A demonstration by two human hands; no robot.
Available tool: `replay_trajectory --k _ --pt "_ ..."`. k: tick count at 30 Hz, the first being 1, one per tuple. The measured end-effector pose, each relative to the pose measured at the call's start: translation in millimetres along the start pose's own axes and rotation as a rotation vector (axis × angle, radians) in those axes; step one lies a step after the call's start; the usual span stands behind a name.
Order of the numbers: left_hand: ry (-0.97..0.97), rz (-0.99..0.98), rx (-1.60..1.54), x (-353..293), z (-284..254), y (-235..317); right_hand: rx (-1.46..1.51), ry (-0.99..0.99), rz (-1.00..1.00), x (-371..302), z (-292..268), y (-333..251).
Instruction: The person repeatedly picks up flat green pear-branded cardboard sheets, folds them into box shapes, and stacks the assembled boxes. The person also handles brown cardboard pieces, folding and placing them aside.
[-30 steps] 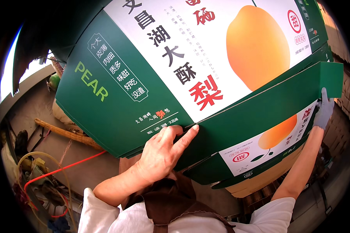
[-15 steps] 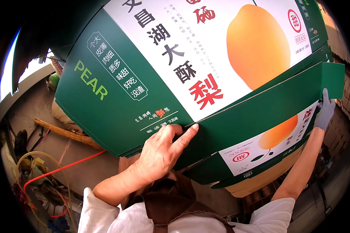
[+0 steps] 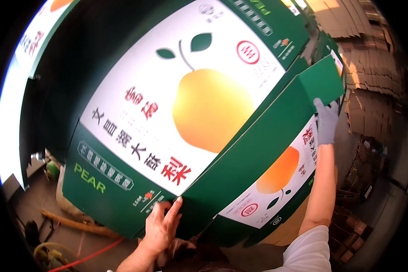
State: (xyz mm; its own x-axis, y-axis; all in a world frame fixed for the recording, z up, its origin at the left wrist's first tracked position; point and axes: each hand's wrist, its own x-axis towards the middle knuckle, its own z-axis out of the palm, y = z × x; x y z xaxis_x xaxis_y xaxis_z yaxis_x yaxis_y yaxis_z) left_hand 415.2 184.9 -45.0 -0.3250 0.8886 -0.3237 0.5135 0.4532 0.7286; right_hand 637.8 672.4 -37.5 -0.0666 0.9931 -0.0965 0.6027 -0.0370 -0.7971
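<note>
A big green cardboard box sheet (image 3: 136,68) with white panels and a printed yellow pear spreads out before me. Along its near side runs a long green flap (image 3: 258,131), raised at a crease, with a smaller pear panel below it. My bare left hand (image 3: 161,224) grips the near edge by the crease, its index finger stretched along the green board and the others curled. At the flap's right end my right hand (image 3: 326,122), in a grey glove, holds the cardboard, with fingers over the edge. The parts of both hands behind the board are hidden.
Stacks of flattened brown cardboard (image 3: 371,68) stand at the right, with brown blocks (image 3: 349,235) lower down. A red hose (image 3: 86,258) and a yellowish woven stick (image 3: 77,224) lie at lower left. Another printed panel (image 3: 36,41) shows at the upper left.
My view has swung upward and right, so more of the pear panel and the brown stacks show. Both hands remain on the cardboard at about the same spots.
</note>
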Motion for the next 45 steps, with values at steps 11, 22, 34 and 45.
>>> replay_trajectory --k 11,22,34,45 --pt "-0.093 -0.096 -0.003 -1.6 0.0 5.5 0.187 -0.031 -0.031 -1.7 15.3 7.4" --pt "-0.091 -0.096 -0.009 -2.4 1.2 5.2 0.142 -0.017 -0.050 2.2 18.3 10.5" --pt "-0.084 -0.087 -0.014 -3.4 0.5 6.1 0.114 -0.032 -0.047 4.8 23.0 10.9" --pt "-0.076 -0.076 -0.013 -2.8 0.1 6.5 0.117 -0.049 -0.044 7.3 22.8 15.9"
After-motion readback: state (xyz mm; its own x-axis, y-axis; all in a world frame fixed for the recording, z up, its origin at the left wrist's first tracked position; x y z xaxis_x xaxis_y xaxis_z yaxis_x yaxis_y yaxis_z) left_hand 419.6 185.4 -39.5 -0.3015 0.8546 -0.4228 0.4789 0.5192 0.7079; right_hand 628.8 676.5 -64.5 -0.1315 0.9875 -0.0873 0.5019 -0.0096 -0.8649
